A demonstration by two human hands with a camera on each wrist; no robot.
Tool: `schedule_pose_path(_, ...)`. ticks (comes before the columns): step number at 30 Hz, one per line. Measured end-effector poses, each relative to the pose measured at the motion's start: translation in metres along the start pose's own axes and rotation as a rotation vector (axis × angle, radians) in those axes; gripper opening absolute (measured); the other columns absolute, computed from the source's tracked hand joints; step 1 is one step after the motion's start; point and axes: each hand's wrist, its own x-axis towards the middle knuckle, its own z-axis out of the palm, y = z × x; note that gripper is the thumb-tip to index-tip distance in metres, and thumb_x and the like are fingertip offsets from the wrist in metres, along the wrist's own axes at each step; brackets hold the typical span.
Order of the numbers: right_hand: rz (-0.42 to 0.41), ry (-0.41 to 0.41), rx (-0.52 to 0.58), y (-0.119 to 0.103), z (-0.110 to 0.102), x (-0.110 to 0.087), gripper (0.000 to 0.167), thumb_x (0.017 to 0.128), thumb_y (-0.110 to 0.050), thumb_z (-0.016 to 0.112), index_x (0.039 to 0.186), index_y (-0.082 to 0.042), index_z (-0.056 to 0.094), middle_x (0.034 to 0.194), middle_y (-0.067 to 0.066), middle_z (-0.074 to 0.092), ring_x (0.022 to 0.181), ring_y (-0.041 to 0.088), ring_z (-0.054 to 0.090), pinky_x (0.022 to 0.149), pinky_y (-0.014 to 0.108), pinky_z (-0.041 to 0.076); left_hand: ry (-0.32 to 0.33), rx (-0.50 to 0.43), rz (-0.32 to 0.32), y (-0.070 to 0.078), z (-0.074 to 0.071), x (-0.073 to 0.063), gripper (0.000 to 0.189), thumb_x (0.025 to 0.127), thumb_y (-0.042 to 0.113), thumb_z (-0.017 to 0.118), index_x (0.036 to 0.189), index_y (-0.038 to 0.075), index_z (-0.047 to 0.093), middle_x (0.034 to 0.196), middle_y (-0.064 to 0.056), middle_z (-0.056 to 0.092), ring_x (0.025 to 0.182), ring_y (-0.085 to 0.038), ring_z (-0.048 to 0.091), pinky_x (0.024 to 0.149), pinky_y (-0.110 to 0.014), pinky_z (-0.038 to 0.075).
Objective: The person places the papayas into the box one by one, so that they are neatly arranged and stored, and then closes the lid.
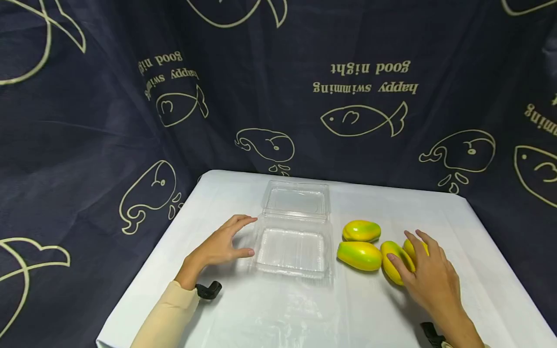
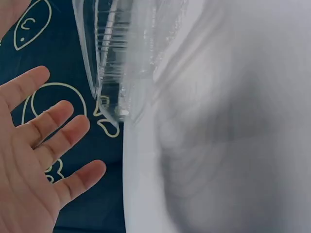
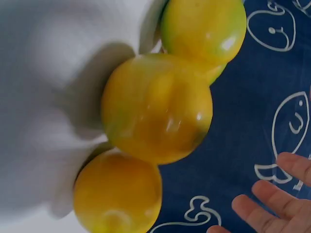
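A clear plastic clamshell box (image 1: pixel 290 251) lies on the white table with its lid (image 1: pixel 297 200) folded back. My left hand (image 1: pixel 222 244) is at the box's left side, fingers and thumb spread and holding nothing. In the left wrist view the fingers (image 2: pixel 63 133) are apart, with the box (image 2: pixel 114 53) beyond them. My right hand (image 1: pixel 432 280) reaches over the rightmost papaya (image 1: pixel 410 249), partly hiding it, its thumb overlapping another yellow-green papaya (image 1: pixel 393 263). The right wrist view shows the fingers (image 3: pixel 267 204) loosely spread, beside papayas (image 3: pixel 156 109).
Two more papayas, one behind (image 1: pixel 361 231) and one in front (image 1: pixel 359 255), lie between the box and my right hand. A dark curtain (image 1: pixel 261 87) with fish drawings hangs behind and beside the table (image 1: pixel 278 314).
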Motion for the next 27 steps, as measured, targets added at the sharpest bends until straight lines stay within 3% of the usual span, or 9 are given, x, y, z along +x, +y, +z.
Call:
schedule_pose_path(5,0.120,-0.022,0.055,0.013,-0.007,-0.003,0.068,0.094,-0.052,0.064,0.145,-0.011,0.050,0.145,0.024,0.047,0.122,0.048,0.048,0.078,0.068,0.044,-0.043,-0.078,0.018,-0.007,0.000,0.000,0.082,0.082,0.039,0.082,0.152,0.038,0.039,0.150,0.004,0.045,0.136,-0.031,0.050,0.109,-0.055,0.043)
schedule_pose_path(9,0.171,-0.014,0.086,0.025,-0.011,-0.004,0.066,0.094,-0.048,0.066,0.145,-0.009,0.051,0.142,0.026,0.048,0.124,0.050,0.047,0.082,0.070,0.042,-0.059,-0.122,0.041,-0.013,0.002,0.000,0.081,0.083,0.033,0.082,0.152,0.036,0.039,0.150,-0.005,0.048,0.133,-0.035,0.052,0.105,-0.059,0.044)
schedule_pose_path(14,0.209,-0.016,0.113,0.036,-0.011,-0.007,0.068,0.091,-0.047,0.070,0.142,-0.005,0.053,0.140,0.031,0.049,0.123,0.054,0.047,0.089,0.070,0.040,-0.073,-0.156,0.054,-0.016,0.006,0.002,0.082,0.083,0.030,0.082,0.152,0.036,0.039,0.149,0.007,0.047,0.132,-0.034,0.053,0.104,-0.060,0.045)
schedule_pose_path(17,0.241,-0.026,0.125,0.045,-0.010,-0.008,0.071,0.089,-0.047,0.072,0.142,-0.003,0.052,0.139,0.034,0.048,0.123,0.056,0.046,0.092,0.071,0.038,-0.081,-0.160,0.052,-0.016,0.008,0.003,0.083,0.082,0.036,0.083,0.152,0.036,0.039,0.149,0.011,0.047,0.132,-0.033,0.054,0.105,-0.059,0.045)
schedule_pose_path(23,0.281,-0.050,0.130,0.063,-0.007,-0.009,0.076,0.086,-0.047,0.077,0.140,0.000,0.054,0.130,0.038,0.050,0.116,0.054,0.049,0.086,0.066,0.039,-0.085,-0.135,0.035,-0.017,0.011,0.003,0.086,0.079,0.041,0.084,0.152,0.035,0.039,0.151,-0.003,0.049,0.131,-0.030,0.054,0.106,-0.057,0.045)
schedule_pose_path(27,0.313,-0.076,0.159,0.072,-0.006,-0.007,0.081,0.083,-0.048,0.079,0.142,0.001,0.052,0.128,0.038,0.050,0.115,0.052,0.048,0.085,0.065,0.039,-0.089,-0.097,0.005,-0.015,0.013,0.002,0.088,0.077,0.042,0.085,0.151,0.038,0.039,0.151,0.002,0.048,0.133,-0.027,0.053,0.107,-0.054,0.044)
